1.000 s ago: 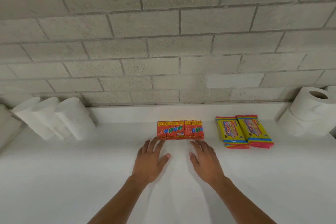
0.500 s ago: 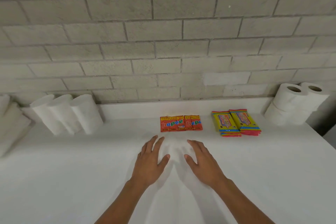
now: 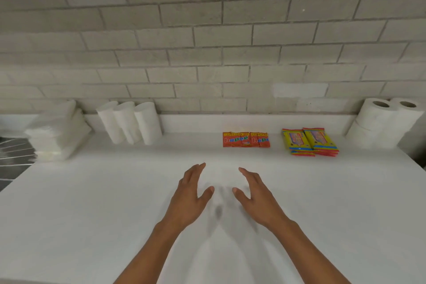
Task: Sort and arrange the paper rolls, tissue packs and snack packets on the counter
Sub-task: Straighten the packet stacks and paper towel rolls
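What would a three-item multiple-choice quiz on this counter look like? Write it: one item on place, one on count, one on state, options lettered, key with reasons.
1. Where do the orange snack packets lie?
A. left of the yellow snack packets
B. on the tissue packs
C. under the right hand

2. How many unwrapped white rolls stand in the row by the back ledge?
A. one
B. three
C. six

3. What are the hands doing?
A. both hold nothing, fingers straight
B. the left grips a roll
C. the right pinches a packet

Key: 1 A, the orange group sits beside the yellow one, nearer the middle. 2 B, three tops show side by side. 3 A, the left hand and right hand are over bare counter.
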The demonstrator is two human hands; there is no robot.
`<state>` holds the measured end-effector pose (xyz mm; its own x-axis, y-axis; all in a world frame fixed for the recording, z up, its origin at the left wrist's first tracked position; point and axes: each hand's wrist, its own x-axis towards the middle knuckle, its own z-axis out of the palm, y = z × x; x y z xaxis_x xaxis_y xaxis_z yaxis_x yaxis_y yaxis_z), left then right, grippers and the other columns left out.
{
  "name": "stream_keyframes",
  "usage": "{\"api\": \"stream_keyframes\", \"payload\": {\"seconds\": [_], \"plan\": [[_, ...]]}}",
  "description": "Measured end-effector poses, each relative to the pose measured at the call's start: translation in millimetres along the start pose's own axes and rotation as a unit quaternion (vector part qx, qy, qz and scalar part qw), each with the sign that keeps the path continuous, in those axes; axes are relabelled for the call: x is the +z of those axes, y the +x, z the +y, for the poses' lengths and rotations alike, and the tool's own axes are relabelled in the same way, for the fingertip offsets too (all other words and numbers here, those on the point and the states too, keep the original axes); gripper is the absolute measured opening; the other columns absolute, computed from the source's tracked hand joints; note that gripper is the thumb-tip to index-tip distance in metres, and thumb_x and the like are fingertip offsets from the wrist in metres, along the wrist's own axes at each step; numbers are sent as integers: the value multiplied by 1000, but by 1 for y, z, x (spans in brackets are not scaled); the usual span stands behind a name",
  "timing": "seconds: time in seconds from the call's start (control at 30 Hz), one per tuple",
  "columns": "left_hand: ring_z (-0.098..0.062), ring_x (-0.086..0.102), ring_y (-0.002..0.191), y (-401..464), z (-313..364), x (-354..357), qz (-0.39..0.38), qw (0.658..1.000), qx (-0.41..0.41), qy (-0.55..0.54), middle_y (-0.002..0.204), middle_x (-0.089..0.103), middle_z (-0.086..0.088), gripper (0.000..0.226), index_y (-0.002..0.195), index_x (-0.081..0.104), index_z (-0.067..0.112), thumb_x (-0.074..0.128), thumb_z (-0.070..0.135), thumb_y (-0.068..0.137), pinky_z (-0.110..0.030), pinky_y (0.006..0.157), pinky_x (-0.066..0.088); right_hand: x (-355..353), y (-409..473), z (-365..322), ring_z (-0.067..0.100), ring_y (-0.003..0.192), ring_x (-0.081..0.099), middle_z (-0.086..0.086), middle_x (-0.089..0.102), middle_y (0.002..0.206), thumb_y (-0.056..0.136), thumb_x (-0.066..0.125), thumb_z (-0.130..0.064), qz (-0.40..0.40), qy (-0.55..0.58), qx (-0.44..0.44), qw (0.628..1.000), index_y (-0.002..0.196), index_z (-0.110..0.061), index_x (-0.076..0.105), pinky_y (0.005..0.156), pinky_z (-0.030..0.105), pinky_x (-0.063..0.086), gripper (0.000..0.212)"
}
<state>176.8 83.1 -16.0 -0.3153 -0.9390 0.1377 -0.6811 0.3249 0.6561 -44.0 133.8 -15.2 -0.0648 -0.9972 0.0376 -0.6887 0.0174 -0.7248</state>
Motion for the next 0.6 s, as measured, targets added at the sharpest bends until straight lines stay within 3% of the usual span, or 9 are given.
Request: {"api": "stream_keyframes", "payload": {"seconds": [0.33, 0.6], "plan": [[-10, 29, 145, -90, 11, -33, 3, 999, -23, -26, 160, 19, 15, 68, 153, 19, 42, 53, 53, 95, -31, 112, 35, 18, -78, -44, 9, 142, 33, -13, 24, 157, 98, 49, -50, -15, 42, 28, 999, 154, -37, 19, 112, 27, 34, 65], [-9, 32, 143, -108, -17, -74, 11, 997, -30, -69, 159, 21, 17, 69, 152, 19, 44, 56, 51, 95, -32, 113, 35, 50, -83, -96, 9, 142, 33, -14, 24, 157, 97, 50, -51, -25, 42, 19, 999, 153, -39, 19, 114, 30, 35, 66]]}}
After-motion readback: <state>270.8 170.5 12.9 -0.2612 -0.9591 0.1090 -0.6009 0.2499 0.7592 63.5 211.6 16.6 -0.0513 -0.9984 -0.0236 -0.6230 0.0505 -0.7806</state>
